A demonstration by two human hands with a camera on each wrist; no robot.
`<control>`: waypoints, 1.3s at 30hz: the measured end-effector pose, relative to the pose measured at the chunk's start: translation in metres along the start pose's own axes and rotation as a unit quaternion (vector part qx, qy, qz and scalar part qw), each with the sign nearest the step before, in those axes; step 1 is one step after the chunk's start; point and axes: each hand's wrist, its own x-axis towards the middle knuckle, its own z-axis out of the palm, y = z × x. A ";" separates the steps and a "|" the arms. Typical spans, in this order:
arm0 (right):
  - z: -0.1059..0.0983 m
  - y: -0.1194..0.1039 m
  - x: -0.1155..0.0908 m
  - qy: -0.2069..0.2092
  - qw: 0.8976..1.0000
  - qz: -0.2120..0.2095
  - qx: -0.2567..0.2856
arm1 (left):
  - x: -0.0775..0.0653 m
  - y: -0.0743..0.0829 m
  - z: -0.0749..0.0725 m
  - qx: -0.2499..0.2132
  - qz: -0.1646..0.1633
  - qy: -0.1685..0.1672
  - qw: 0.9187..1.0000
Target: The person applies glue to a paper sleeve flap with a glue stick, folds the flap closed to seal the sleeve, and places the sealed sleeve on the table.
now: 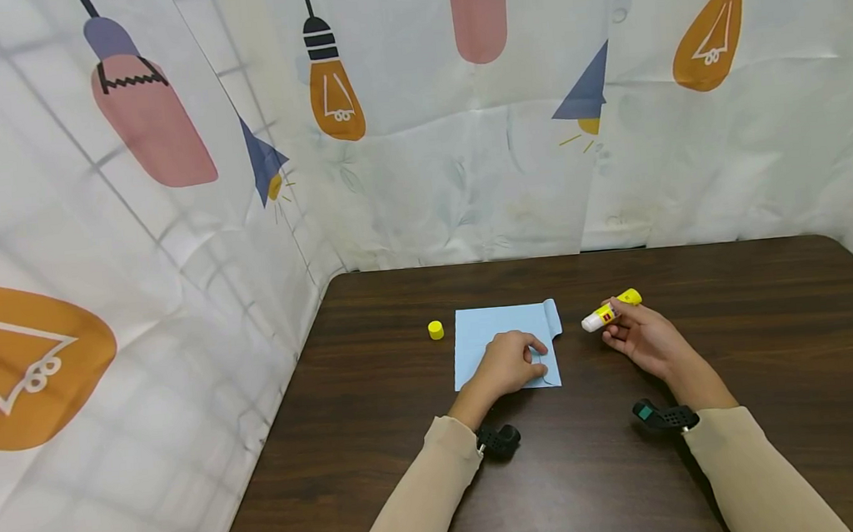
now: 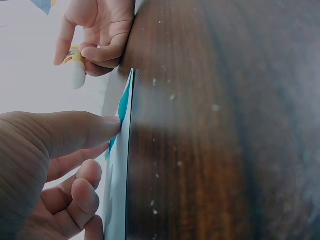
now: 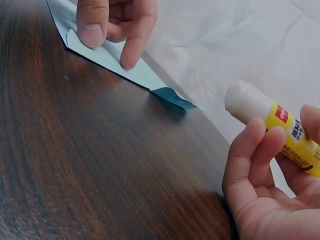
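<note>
A light blue paper envelope (image 1: pixel 487 328) lies flat on the table, its flap (image 1: pixel 553 318) curling up along the right edge. My left hand (image 1: pixel 508 363) rests on it, thumb and index finger spread apart and touching the paper near its lower right part. In the left wrist view the thumb (image 2: pixel 85 131) presses the paper's surface. To the right, my right hand (image 1: pixel 646 339) holds an uncapped yellow glue stick (image 1: pixel 602 316) above the table, its white end pointing left toward the envelope. In the right wrist view the glue stick (image 3: pixel 280 120) sits between thumb and fingers.
A yellow cap (image 1: pixel 435 330) stands on the dark wooden table (image 1: pixel 563 472), left of the envelope. Patterned white cloth (image 1: pixel 421 191) hangs behind the table and along its left side. Small white specks (image 2: pixel 173 97) dot the tabletop.
</note>
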 end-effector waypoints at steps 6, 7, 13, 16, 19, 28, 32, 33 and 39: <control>0.000 0.000 0.000 0.003 1.000 0.001 -0.003 | -0.001 0.001 -0.001 0.009 0.004 0.004 1.000; 0.000 0.000 -0.001 0.003 1.000 0.001 -0.004 | -0.001 0.001 -0.001 0.008 0.002 0.003 1.000; 0.001 0.000 -0.001 0.005 1.000 0.000 -0.009 | -0.002 0.002 -0.002 0.011 -0.006 -0.007 1.000; 0.002 0.000 -0.001 0.006 1.000 0.000 -0.009 | -0.002 0.002 -0.002 0.014 -0.008 -0.008 1.000; 0.002 0.000 -0.001 0.007 1.000 0.000 -0.011 | -0.002 0.002 -0.002 0.018 -0.009 -0.010 1.000; 0.002 0.000 -0.001 0.009 1.000 0.001 -0.010 | -0.002 0.002 -0.003 0.032 -0.006 -0.012 0.999; 0.001 0.000 -0.001 0.008 1.000 0.000 -0.009 | -0.003 0.002 -0.003 0.035 -0.008 -0.008 0.999; 0.001 0.000 -0.001 0.008 1.000 0.000 -0.009 | -0.003 0.002 -0.004 0.035 -0.008 -0.007 0.999; 0.001 0.000 0.000 0.007 1.000 -0.001 -0.009 | 0.000 0.003 -0.004 0.039 -0.011 -0.002 0.999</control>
